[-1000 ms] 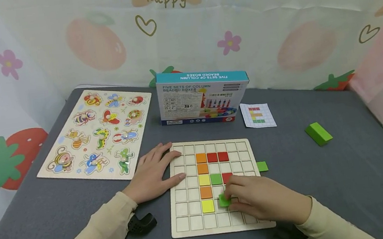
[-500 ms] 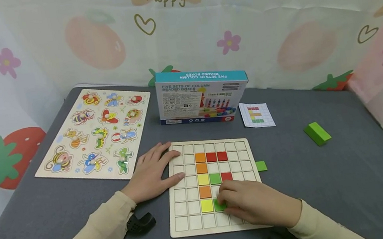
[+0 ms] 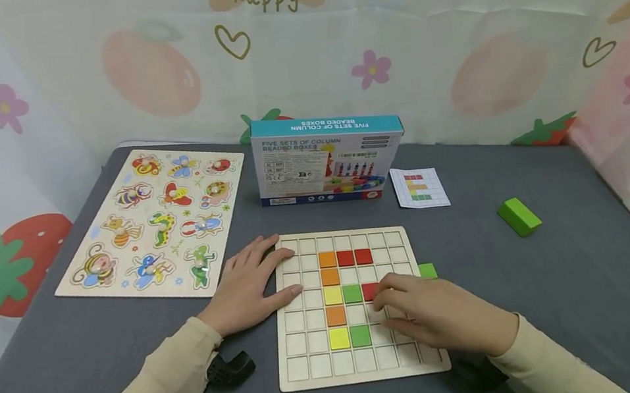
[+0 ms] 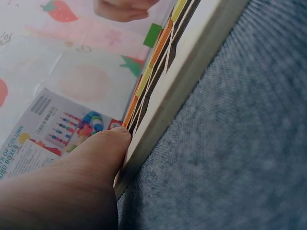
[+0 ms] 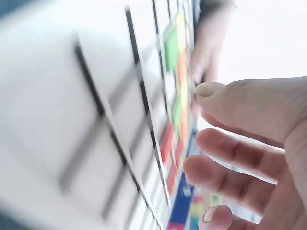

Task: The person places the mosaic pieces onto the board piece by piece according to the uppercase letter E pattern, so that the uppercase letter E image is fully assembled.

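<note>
A wooden grid board (image 3: 306, 380) lies flat, with coloured square tiles in some of its cells. My left hand (image 3: 246, 288) rests along its left edge with fingers spread, the thumb (image 4: 103, 148) on the rim in the left wrist view. Over the board's right half is my right hand (image 3: 444, 312), its fingers loosely bent and apart, nothing between them. A green tile (image 3: 360, 336) sits in the cell right of the lower yellow tile (image 3: 339, 339). Orange, red, yellow and green tiles fill cells above. Partly behind the right hand, a loose green tile (image 3: 428, 271) lies beside the board.
A cardboard box (image 3: 328, 161) stands behind the board. To its right lies a pattern card (image 3: 419, 188), and further right a green block (image 3: 519, 217). An insect puzzle board (image 3: 133, 224) is at the left. A patterned curtain hangs behind the table.
My right hand has put the green tile into the cell beside the lower yellow one, let it go and drawn back to the right. The left hand has stayed on the board.
</note>
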Demonstrator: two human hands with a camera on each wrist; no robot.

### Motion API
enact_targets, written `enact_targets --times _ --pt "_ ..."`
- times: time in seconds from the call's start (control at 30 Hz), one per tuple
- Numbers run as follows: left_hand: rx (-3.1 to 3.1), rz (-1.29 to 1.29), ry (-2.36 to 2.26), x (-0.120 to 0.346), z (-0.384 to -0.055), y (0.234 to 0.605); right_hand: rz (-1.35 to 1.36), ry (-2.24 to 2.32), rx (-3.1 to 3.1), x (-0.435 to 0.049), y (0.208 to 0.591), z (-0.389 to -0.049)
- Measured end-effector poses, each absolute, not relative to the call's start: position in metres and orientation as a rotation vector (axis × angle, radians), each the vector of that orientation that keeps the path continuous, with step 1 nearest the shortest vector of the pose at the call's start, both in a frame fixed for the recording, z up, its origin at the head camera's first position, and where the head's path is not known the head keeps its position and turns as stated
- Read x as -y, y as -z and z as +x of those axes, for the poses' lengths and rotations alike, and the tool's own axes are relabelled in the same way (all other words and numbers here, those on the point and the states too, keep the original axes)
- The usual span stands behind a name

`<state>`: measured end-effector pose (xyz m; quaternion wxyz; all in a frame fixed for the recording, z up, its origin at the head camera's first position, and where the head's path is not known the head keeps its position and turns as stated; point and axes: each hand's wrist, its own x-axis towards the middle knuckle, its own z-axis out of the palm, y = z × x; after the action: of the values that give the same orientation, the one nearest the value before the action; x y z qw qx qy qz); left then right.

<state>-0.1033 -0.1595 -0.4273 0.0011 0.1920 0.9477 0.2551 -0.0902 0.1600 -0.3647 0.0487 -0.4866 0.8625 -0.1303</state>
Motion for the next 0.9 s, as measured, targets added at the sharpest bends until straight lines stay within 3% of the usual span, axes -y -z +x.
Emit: enact_targets --times 0.4,0.9 --pt "-2.985 0.599 -0.783 0.161 -0.104 0.427 -1.272 0.361 -2.876 -0.218 0.372 -0.125" --pt "-2.986 0.607 -0.788 0.16 -0.104 0.429 -1.186 0.29 -2.912 -0.226 0.383 -0.139"
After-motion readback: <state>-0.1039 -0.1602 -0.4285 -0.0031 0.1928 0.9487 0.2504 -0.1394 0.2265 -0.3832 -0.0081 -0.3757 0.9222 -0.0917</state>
